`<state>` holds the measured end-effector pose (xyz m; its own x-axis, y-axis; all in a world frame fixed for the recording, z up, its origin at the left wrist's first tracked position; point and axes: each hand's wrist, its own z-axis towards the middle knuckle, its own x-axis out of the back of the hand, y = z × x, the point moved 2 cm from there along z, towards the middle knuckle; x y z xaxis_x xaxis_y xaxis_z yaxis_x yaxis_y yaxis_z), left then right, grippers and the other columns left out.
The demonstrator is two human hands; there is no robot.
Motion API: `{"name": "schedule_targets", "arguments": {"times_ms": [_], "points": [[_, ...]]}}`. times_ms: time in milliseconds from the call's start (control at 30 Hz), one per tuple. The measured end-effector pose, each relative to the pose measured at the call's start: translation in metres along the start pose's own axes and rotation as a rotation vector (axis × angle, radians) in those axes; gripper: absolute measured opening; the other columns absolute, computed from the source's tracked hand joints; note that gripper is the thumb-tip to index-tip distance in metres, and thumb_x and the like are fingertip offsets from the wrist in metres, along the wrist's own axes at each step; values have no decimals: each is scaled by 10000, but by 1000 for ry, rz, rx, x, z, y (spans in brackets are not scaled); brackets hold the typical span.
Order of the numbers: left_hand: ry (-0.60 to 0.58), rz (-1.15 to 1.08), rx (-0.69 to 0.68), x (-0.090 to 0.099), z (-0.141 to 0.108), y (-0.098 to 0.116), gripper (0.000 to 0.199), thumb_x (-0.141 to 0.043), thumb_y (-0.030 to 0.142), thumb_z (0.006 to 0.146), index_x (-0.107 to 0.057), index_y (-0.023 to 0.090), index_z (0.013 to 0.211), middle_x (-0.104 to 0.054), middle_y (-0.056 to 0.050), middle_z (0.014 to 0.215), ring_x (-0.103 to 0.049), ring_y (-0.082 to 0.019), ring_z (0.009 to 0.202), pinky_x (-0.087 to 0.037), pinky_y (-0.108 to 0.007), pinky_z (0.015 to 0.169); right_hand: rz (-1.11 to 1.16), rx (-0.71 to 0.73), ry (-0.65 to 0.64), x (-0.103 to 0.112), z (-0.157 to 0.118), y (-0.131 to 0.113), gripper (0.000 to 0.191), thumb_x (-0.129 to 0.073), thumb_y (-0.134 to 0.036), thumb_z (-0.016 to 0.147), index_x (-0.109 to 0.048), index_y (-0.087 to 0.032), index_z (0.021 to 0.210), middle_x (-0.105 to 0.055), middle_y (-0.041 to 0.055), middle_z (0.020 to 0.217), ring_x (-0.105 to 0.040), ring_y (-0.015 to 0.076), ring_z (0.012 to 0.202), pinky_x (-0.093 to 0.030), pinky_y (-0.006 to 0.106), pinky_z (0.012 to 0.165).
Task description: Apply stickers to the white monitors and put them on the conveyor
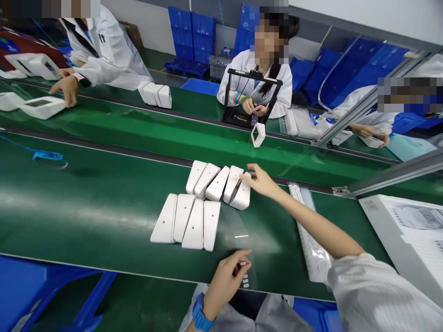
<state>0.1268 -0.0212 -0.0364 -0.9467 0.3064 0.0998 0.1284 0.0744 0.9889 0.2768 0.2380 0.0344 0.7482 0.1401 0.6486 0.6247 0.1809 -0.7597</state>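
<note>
My left hand, a blue strap on its wrist, is near the table's front edge. Thumb and finger pinch a small white oval pad. Several similar pads lie just under that hand on a clear strip. Farther off, my right hand reaches the back row of white wedge-shaped devices. Its fingers are apart, with fingertips at the upper end of the rightmost device; no firm grip shows. A nearer row of similar devices lies to the left, small dark holes in their sides.
A bubble-wrap sheet and a white foam tray lie to the right. A blue wrist strap rests at left. Beyond the dark rail runs a green conveyor carrying a white device. Co-workers sit across; a metal post slants at right.
</note>
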Motion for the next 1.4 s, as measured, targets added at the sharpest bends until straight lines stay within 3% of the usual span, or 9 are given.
{"name": "schedule_targets", "arguments": {"times_ms": [133, 267, 500, 633, 833, 967, 1100, 1267, 1400], "points": [[24, 14, -8, -2, -14, 0, 296, -546, 280, 946, -626, 246, 1229, -741, -27, 956, -654, -158, 761, -540, -266, 737, 180, -165, -135, -13, -54, 4, 1018, -753, -503, 739, -219, -198, 1550, -442, 173, 1515, -602, 326, 1218, -482, 501, 1041], [78, -14, 13, -6, -32, -5, 302, -541, 301, 945, -602, 219, 1229, -725, -38, 940, -650, -156, 741, -541, -284, 714, 297, -261, -224, 1, -70, 16, 880, -556, -331, 843, -80, -218, 1575, -604, 154, 1363, -681, 273, 1088, -585, 477, 867], [80, -127, 38, -6, -43, -11, 525, -645, 257, 850, -482, 220, 1347, -671, -52, 1060, -662, -158, 808, -556, -315, 753, 227, -167, -526, 53, -92, 35, 710, -590, -214, 698, -525, -287, 1401, -720, 46, 1207, -723, 213, 892, -613, 356, 725], [67, -141, 56, -5, -39, -10, 553, -647, 256, 840, -466, 230, 1363, -659, -50, 1067, -630, -133, 750, -545, -304, 724, 37, -68, -661, 53, -77, 32, 459, -585, -204, 687, -748, -240, 1115, -770, 22, 1075, -718, 204, 812, -589, 321, 742], [84, -138, 80, -5, -38, -10, 530, -650, 260, 846, -489, 220, 1349, -662, -65, 1062, -638, -148, 805, -538, -299, 734, -252, 133, -563, 13, -85, 15, 434, -647, -304, 754, -718, -197, 1168, -701, 118, 1216, -644, 332, 1117, -488, 450, 990], [81, -130, 80, -4, -39, -12, 551, -660, 239, 838, -480, 215, 1358, -666, -69, 1072, -646, -153, 831, -541, -307, 758, -385, 213, -502, -5, -119, 8, 897, -761, -511, 671, -490, -119, 1431, -545, 240, 1379, -504, 445, 1274, -349, 616, 1080], [19, -114, 46, -2, -41, -10, 689, -687, 225, 819, -388, 255, 1440, -646, -84, 1182, -671, -173, 898, -556, -323, 773, -550, 368, -507, -9, -137, 9, 1123, -850, -373, 560, -326, -108, 1518, -486, 254, 1432, -415, 439, 1360, -172, 668, 1155], [-3, -109, 54, 0, -40, -9, 697, -665, 245, 836, -364, 251, 1464, -611, -129, 1336, -699, -168, 889, -566, -328, 772, -448, 644, -572, 4, -150, 17, 923, -766, -82, 560, -482, -166, 1434, -607, 157, 1343, -505, 334, 1319, -261, 551, 1182], [54, -142, 104, -5, -33, -13, 657, -690, 295, 826, -428, 215, 1422, -674, -130, 1279, -710, -168, 853, -587, -325, 754, -225, 792, -529, 16, -163, 20, 567, -600, -13, 767, -652, -323, 1239, -730, -2, 1168, -633, 176, 1187, -415, 391, 1123]]}}
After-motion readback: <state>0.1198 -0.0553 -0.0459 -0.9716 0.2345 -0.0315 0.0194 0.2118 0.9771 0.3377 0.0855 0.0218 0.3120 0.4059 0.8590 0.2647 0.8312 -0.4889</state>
